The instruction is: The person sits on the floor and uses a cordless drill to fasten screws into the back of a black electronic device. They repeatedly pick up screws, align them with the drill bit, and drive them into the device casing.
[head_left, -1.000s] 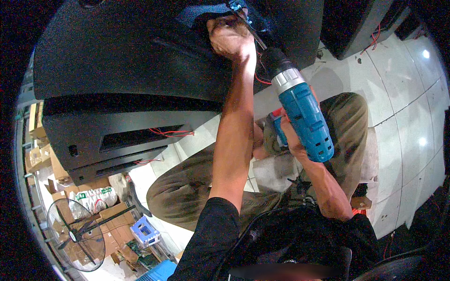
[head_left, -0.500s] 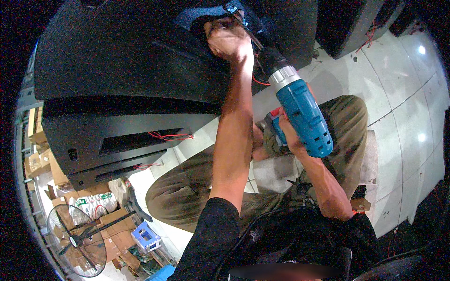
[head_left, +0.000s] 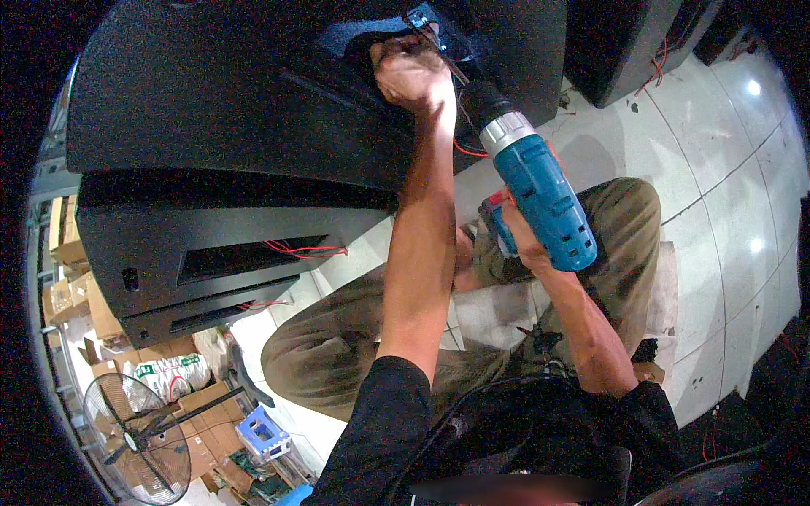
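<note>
In my right hand point(head_left: 525, 232) is a teal cordless drill point(head_left: 544, 198) with a silver collar and black chuck, gripped round its handle. Its long thin bit point(head_left: 456, 72) slants up and left to a small metal piece point(head_left: 419, 18) at a lit opening of a large black cabinet point(head_left: 211, 93). My left hand point(head_left: 409, 76) is closed beside the bit at that opening, fingers curled. What those fingers pinch is hidden. A red wire point(head_left: 470, 151) comes out from behind my left wrist.
More black cabinets point(head_left: 228, 219) with slots and red wires point(head_left: 304, 248) stand at left and upper right. My bent legs point(head_left: 325, 337) rest on the white tiled floor point(head_left: 700, 278). Lower left are a fan point(head_left: 139, 438), cardboard boxes, a white sack point(head_left: 173, 375) and a blue stool point(head_left: 264, 433).
The drill has shifted slightly up and left, toward the opening, with my right hand round it. My left hand stays nearly in place.
</note>
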A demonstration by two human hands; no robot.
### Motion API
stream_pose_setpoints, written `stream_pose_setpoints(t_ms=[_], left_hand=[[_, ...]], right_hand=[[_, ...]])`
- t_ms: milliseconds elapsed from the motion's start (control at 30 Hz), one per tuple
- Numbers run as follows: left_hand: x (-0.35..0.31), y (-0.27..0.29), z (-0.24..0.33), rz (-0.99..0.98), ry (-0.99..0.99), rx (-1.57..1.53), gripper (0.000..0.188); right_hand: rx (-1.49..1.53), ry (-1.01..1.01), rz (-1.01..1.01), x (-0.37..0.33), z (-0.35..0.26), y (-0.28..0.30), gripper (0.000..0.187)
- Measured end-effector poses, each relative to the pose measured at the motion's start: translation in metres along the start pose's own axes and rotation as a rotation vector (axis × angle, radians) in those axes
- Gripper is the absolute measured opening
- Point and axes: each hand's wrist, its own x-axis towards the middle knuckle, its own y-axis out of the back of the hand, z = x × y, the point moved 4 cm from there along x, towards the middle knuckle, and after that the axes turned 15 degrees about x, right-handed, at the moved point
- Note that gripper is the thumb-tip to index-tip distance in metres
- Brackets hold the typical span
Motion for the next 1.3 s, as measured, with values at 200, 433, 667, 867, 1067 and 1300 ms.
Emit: stream_pose_setpoints(t_ms=[200,433,667,867,1067,1300], left_hand=[[-0.026,-0.014,0.046,0.146,-0.340,0.992,0.005],[-0.019,-0.011,0.039,0.063,-0.046,0.654,0.010],[-0.026,-0.012,0.064,0.060,-0.407,1.236,0.015],[-0.059,-0.003,0.129,-0.058,-0.502,1.305,0.018],[-0.028,-0.020,0.239,0.184,-0.758,1.204,0.014],[-0.083,-0.046,0.289,-0.187,-0.390,0.630,0.021]], right_hand=[[0.051,0.047,-0.002,0.009,-0.019,0.000,0.072],[0.058,-0.079,-0.002,0.005,-0.006,-0.001,0.072],[-0.334,0.062,0.062,-0.027,-0.046,0.032,0.075],[-0.039,-0.413,-0.125,-0.051,-0.051,0.070,0.055],[0.194,-0.379,-0.025,-0.093,-0.020,0.111,0.040],[0.057,-0.259,-0.270,-0.107,0.002,0.136,0.046]])
